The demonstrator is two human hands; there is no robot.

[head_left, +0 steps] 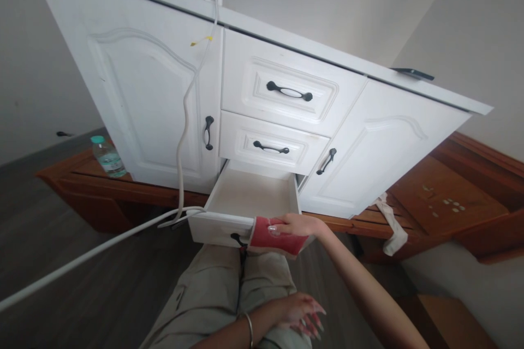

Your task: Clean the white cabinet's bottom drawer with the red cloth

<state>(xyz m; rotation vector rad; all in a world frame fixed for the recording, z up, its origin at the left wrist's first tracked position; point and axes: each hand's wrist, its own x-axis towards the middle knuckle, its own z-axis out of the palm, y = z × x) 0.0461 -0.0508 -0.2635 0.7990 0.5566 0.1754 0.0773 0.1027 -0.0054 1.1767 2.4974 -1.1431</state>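
A: How far along can the work at the white cabinet be judged to be?

B: About midway, it would seem. The bottom drawer is already pulled out, and its pale inside is seen bare as far as the view reaches. A red cloth is held at the drawer's front right corner, draped over the front edge, by the right hand.

A: How is the grip of that hand set?

B: It is closed on the cloth, with the fingers laid over the top of it and the thumb hidden beneath. The cloth is touching the drawer front, just beside the dark drawer handle.

A: And the other hand?

B: The left hand is rested on the lap, fingers loosely spread, with nothing held. A bangle is worn at that wrist.

A: What is left, then?

B: The cloth is not yet inside the drawer nor clear of it, and the drawer is not yet shut. The two upper drawers and both doors are closed. A white cable is hung down the cabinet front, and a water bottle is stood well apart on the wooden ledge to the left.
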